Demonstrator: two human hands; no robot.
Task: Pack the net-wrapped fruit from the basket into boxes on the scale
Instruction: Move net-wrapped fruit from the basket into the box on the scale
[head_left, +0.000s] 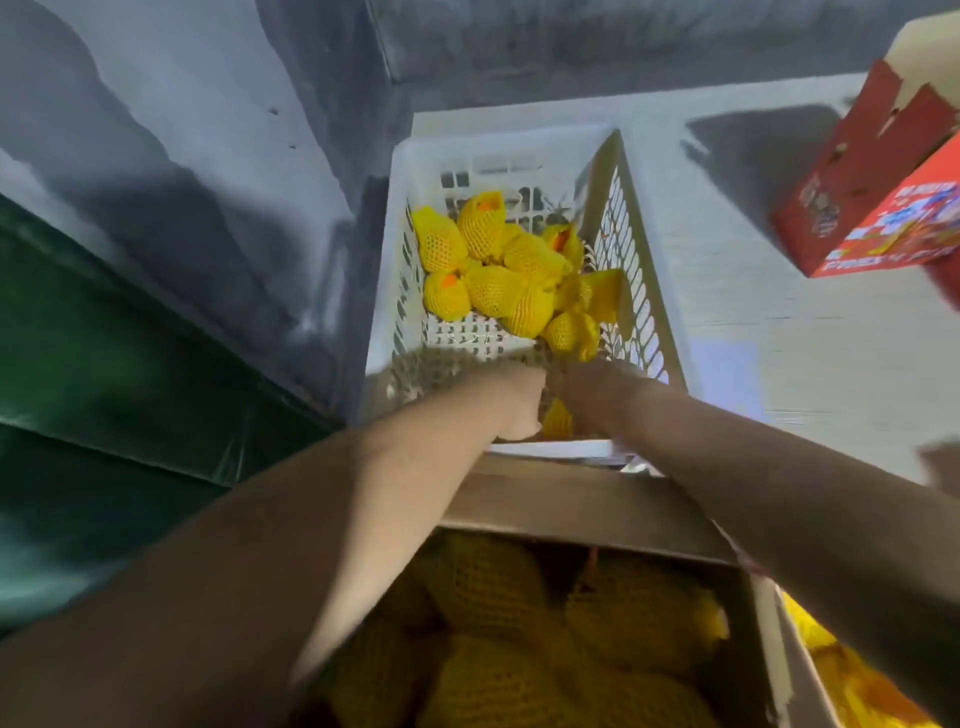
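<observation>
Red carton (878, 208) at upper right with white and blue printing on its side, lettering too blurred to read (a white line along the lower edge included), no other writing legible

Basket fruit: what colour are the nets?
Yellow foam nets, with orange fruit peeking out of some tops; the head view shows them clearly inside the white basket.

I'm in a fruit-packing room, by the look of it: a white plastic crate (524, 156) of yellow net-wrapped fruit (498, 270), an open cardboard box (571, 504) filled with more, and red printed gift cartons (878, 208) on the pale floor (779, 332).
</observation>
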